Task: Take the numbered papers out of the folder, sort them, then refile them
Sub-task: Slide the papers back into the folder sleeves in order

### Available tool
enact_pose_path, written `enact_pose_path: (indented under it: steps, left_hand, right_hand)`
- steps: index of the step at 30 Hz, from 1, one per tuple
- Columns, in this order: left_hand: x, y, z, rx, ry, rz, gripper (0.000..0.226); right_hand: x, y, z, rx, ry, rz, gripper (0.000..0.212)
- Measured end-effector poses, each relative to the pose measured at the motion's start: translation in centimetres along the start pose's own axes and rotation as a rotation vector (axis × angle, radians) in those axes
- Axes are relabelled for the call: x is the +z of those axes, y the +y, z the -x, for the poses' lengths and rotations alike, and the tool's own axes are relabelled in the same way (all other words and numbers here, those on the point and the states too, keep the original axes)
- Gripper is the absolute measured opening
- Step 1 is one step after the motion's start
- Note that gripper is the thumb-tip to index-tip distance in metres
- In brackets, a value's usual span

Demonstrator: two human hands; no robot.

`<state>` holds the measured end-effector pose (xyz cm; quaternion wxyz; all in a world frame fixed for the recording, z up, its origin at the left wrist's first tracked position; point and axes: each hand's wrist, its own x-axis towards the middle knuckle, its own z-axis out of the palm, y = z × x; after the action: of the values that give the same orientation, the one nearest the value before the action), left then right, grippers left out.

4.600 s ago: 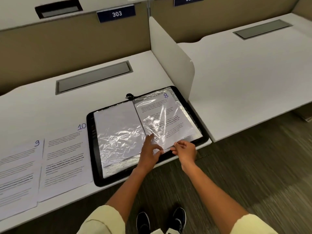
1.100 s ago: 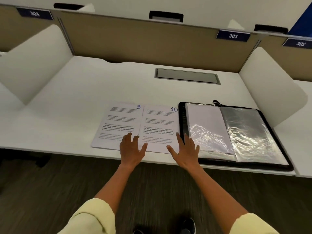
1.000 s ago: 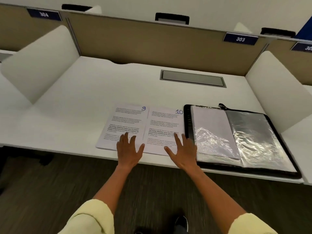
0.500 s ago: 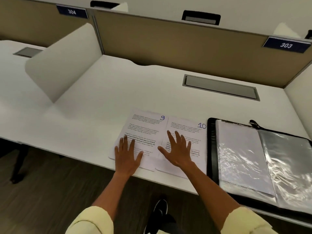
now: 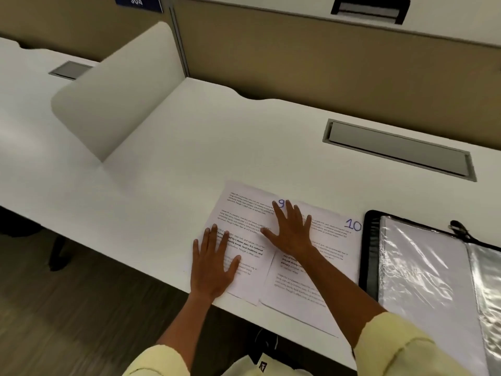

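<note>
Head: sheets marked "9", "10"; placard "304".

Reaching forward with both arms, pale yellow sleeves ending short of the wrists. Laying the left hand flat, palm down, fingers straight and slightly spread, thumb angled out to the right. Stretching the right hand farther forward, also flat and palm down, fingers fanned wide, thumb pointing left toward the other hand. Keeping the two hands near each other without touching, the right forearm crossing diagonally from the lower right.
</note>
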<state>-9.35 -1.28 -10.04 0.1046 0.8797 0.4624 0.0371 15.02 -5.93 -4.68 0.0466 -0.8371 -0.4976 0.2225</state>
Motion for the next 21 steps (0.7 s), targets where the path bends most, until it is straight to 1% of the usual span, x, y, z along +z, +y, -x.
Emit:
enact_pose_path:
  steps: [7,13,17,19,21]
  left_hand:
    - [-0.2,0.0,0.2,0.002,0.019,0.01,0.077]
    - [-0.3,0.1,0.2,0.007,0.025,0.043,0.077]
    - [-0.3,0.0,0.2,0.003,0.02,0.032,0.077]
    - [-0.4,0.0,0.1,0.001,0.016,0.034,0.078]
    - [-0.4,0.0,0.1,0.0,0.016,0.039,0.078]
  right_hand:
    - [-0.2,0.0,-2.3,0.019,-0.046,-0.027,0.09]
    - [-0.9,0.4,-3.3,0.032,0.032,-0.105,0.09]
    - [-1.4,0.5,-3.8,0.007,0.054,-0.143,0.088]
    - [-1.4,0.3,-3.9,-0.01,0.11,-0.234,0.085]
    - [-1.5,-0.1,-3.6,-0.026,0.222,-0.441,0.082]
